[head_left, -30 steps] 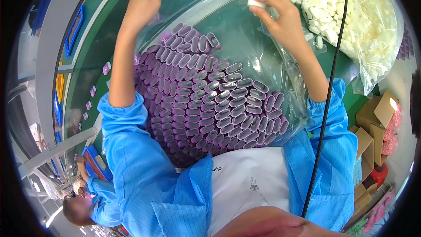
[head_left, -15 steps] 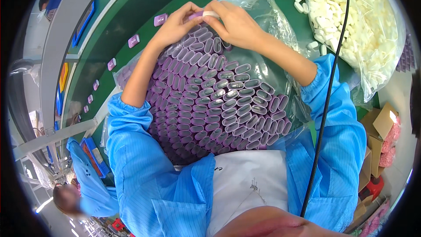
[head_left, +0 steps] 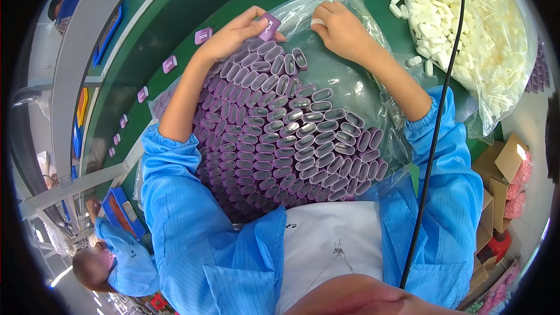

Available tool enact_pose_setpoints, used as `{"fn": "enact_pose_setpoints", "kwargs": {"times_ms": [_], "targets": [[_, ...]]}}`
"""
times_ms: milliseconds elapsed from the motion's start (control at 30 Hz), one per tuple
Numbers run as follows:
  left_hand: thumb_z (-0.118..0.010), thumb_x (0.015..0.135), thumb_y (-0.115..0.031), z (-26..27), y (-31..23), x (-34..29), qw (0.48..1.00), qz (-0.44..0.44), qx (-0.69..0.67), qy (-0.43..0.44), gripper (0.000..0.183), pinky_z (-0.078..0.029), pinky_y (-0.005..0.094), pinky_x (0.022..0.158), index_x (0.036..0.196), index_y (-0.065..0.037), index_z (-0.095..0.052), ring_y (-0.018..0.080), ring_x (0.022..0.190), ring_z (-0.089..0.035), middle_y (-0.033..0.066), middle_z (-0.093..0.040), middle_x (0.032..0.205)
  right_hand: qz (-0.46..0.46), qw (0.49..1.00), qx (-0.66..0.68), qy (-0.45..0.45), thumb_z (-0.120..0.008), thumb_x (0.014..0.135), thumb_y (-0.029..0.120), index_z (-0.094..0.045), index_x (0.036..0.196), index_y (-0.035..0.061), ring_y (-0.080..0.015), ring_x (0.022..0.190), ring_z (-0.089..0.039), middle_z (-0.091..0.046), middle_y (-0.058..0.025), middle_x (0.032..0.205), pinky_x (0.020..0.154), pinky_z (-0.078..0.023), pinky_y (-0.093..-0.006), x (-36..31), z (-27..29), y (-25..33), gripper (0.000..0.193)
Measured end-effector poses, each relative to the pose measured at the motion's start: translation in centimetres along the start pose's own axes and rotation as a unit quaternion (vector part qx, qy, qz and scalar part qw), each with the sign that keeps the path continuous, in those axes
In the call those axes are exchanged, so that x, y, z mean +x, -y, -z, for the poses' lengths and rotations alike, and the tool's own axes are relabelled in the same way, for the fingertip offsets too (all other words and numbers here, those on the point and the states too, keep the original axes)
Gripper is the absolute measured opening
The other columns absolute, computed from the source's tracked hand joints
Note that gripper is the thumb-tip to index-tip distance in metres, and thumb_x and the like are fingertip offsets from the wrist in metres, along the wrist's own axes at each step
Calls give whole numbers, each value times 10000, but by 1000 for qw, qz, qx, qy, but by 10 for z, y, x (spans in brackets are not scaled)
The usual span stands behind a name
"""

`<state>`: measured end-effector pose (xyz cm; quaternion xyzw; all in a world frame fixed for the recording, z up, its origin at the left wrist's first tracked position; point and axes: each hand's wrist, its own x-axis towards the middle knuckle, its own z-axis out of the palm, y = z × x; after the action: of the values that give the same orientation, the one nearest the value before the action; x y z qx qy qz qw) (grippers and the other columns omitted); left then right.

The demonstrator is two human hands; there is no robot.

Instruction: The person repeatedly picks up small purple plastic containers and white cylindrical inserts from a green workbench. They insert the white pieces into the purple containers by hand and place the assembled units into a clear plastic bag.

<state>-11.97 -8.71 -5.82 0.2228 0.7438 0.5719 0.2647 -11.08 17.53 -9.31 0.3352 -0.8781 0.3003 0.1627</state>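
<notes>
My left hand [head_left: 242, 32] is closed on a purple plastic case [head_left: 269, 27], a flat rounded block with white lettering, held above the far edge of the packed shells. Beneath it, many oval purple shells [head_left: 265, 134] stand upright, packed side by side with their hollow ends up. My right hand [head_left: 344, 30] is apart from the left, over clear plastic film [head_left: 332, 73], its fingers curled together. Something small and white [head_left: 318, 22] shows at its fingers; whether it is held or wrapped round a finger I cannot tell.
A clear bag [head_left: 507, 96] of white oval plastic pieces [head_left: 449, 17] lies at the far right, some spilled beside it. Purple cases [head_left: 170, 64] line the green belt [head_left: 181, 35] on the left. A black cable [head_left: 434, 134] crosses before my right arm. Another person [head_left: 125, 262] sits lower left.
My hands have parted: the right moved rightward off the purple case, which stays in my left hand, turned lettering up. The cases on the belt shifted toward the lower left. The other person's arm rose.
</notes>
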Motion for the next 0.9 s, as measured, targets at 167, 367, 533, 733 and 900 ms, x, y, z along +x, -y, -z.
{"fn": "enact_pose_setpoints", "kwargs": {"times_ms": [167, 367, 533, 733, 900], "targets": [[-442, 989, -393, 7, -30, 8, 989, 112, 84, 53, 353, -443, 308, 893, 1078, -53, -477, 141, 974, -616, 111, -691, 995, 7, 1000, 7, -1, -614, 820, 100, -582, 900, -5, -337, 929, -555, -594, -151, 937, 837, -465, -415, -6, 6, 1, 136], [-575, 947, -245, -27, -20, 46, 997, -9, 70, -34, 250, -503, 265, 774, 1049, -28, -503, 135, 872, -623, 59, -626, 931, -63, 991, 104, -59, -662, 820, 174, -667, 957, 66, -267, 753, -596, -638, -119, 882, 720, -497, -377, -9, 11, -5, 175], [-662, 889, -164, -36, 0, 51, 995, -74, 2, -66, 214, -482, 266, 801, 985, -18, -538, 113, 919, -592, 49, -619, 975, -199, 953, 203, -109, -715, 798, 193, -723, 994, 104, -157, 620, -589, -660, -76, 866, 613, -502, -284, -8, 31, 11, 216], [-686, 865, -129, -39, -7, 50, 996, -85, 25, -24, 192, -469, 258, 827, 939, -28, -541, 104, 906, -595, 35, -626, 935, -74, 954, 244, -158, -706, 797, 113, -724, 998, 101, -147, 650, -615, -679, -56, 895, 620, -510, -259, -6, 16, 9, 202], [-698, 853, -124, -45, -15, 47, 990, -98, 69, -81, 199, -486, 257, 822, 935, -22, -548, 107, 877, -614, 35, -636, 913, -64, 961, 208, -169, -696, 795, 86, -727, 960, 89, -145, 643, -611, -684, -57, 881, 604, -504, -258, -10, 25, 6, 168]]}}
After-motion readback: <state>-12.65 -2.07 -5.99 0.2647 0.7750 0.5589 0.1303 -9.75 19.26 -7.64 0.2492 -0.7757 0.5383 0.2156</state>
